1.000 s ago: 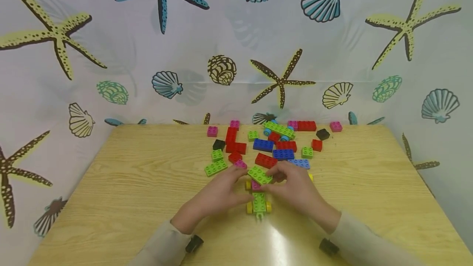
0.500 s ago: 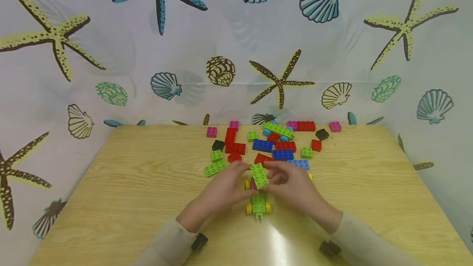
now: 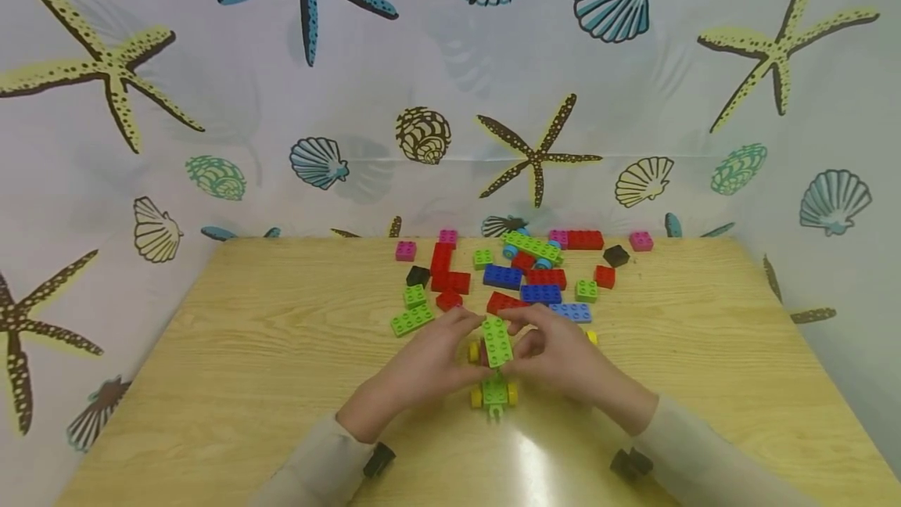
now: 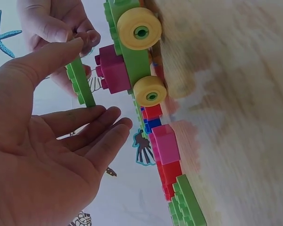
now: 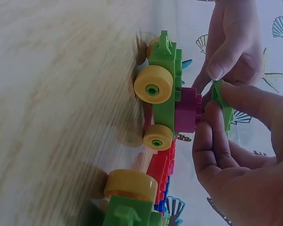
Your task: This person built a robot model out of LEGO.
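Lime-green brick [image 3: 497,341], eight studs, held just above the yellow-wheeled car [image 3: 495,393], about midway between the left and right edges of the desk [image 3: 281,319] and well apart from the far edge. Has swung out of a marked slant within the last second and now runs almost straight from the far edge toward the near side. Suggests, as a judgement, near alignment with the car below, with joining not yet done: shows a gap above the magenta brick [image 5: 185,110] on the car in both wrist views. Faces studs upward; points one short end at the far edge, leaning slightly toward the left edge. Closely matches the car's long axis. Pinched lengthwise by the left hand [image 3: 436,358], thumb at the near end, fingertip at the far end; pinched also by the right hand [image 3: 561,352], between thumb and curled fingers.
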The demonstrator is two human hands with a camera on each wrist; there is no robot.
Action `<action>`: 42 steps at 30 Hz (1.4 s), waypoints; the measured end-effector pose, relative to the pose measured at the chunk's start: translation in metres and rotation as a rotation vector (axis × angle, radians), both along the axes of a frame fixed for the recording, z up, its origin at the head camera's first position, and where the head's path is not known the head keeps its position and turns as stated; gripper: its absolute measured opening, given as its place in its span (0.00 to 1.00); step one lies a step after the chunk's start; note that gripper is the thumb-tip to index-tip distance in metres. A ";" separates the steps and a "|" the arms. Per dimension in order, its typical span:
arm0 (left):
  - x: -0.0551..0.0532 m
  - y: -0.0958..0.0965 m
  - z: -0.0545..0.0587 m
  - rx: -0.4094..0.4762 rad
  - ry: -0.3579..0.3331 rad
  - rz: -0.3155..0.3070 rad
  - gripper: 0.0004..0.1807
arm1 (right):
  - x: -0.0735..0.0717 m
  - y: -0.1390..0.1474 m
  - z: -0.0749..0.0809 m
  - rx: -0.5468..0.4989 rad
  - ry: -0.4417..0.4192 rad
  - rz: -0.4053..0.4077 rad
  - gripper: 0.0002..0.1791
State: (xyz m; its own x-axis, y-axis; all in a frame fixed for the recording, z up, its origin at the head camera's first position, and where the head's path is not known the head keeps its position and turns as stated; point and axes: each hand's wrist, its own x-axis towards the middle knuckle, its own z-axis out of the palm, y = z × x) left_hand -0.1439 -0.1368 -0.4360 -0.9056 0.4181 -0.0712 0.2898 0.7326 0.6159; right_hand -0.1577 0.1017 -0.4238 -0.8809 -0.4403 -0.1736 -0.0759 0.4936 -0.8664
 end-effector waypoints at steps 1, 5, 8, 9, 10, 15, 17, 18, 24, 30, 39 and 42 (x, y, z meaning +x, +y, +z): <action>0.001 0.000 0.000 -0.003 0.007 -0.008 0.41 | 0.000 0.000 0.000 -0.001 -0.004 -0.001 0.40; 0.002 -0.001 0.000 -0.010 0.005 -0.010 0.42 | -0.001 -0.001 -0.003 0.004 -0.014 0.001 0.38; 0.002 -0.002 -0.002 -0.016 -0.013 -0.001 0.43 | -0.001 -0.002 -0.005 0.017 -0.007 0.017 0.38; 0.002 -0.002 -0.002 -0.020 -0.019 0.002 0.43 | -0.001 -0.002 -0.007 0.025 0.000 0.023 0.38; 0.002 -0.002 -0.002 -0.025 -0.025 0.003 0.43 | -0.001 -0.003 -0.008 0.032 0.009 0.027 0.38; -0.001 -0.003 -0.006 -0.059 -0.049 0.004 0.43 | -0.003 -0.005 -0.015 0.074 0.039 0.018 0.38; -0.001 -0.003 -0.007 -0.063 -0.053 0.001 0.43 | -0.004 -0.006 -0.018 0.085 0.041 0.007 0.37; -0.002 -0.003 -0.008 -0.061 -0.053 0.000 0.43 | -0.005 -0.006 -0.019 0.091 0.044 0.003 0.37; -0.003 -0.003 -0.010 -0.057 -0.053 0.002 0.42 | -0.007 -0.007 -0.021 0.101 0.087 0.025 0.37; -0.001 -0.007 -0.011 -0.069 -0.071 -0.010 0.44 | -0.009 -0.007 -0.022 0.110 0.120 0.064 0.36; 0.011 -0.014 -0.013 -0.112 -0.149 -0.018 0.49 | -0.014 -0.006 -0.020 0.163 0.116 0.085 0.36; 0.012 -0.014 -0.013 -0.105 -0.152 -0.008 0.48 | -0.015 -0.006 -0.017 0.182 0.115 0.094 0.35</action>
State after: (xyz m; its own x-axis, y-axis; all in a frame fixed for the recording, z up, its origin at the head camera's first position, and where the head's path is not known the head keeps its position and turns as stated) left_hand -0.1322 -0.1506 -0.4486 -0.8777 0.4087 -0.2501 0.2057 0.7929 0.5736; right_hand -0.1723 0.0955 -0.4411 -0.8559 -0.4923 -0.1583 -0.2223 0.6267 -0.7469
